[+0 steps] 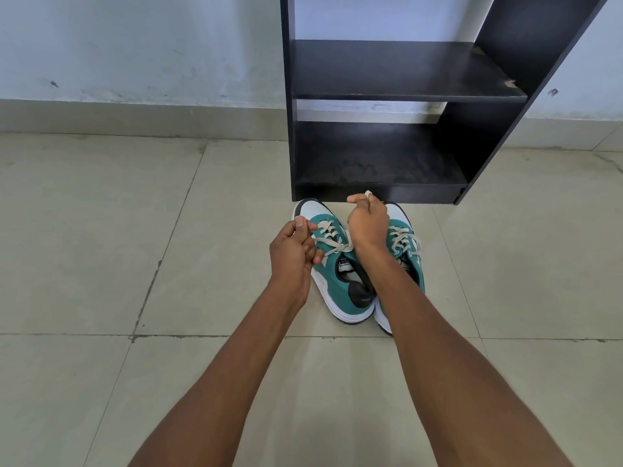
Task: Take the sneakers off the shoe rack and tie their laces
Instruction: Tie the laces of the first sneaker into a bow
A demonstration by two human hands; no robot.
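Two teal and white sneakers stand side by side on the tiled floor, toes toward the rack. Over the left sneaker, my left hand pinches one cream lace end, pulled out to the left. My right hand grips the other lace end, whose tip sticks up above my fingers near the rack's base. That hand and forearm cover much of the right sneaker, whose laces lie loose.
The black shoe rack stands against the wall right behind the sneakers, with nothing on its two visible shelves. Beige floor tiles spread to the left, right and toward me.
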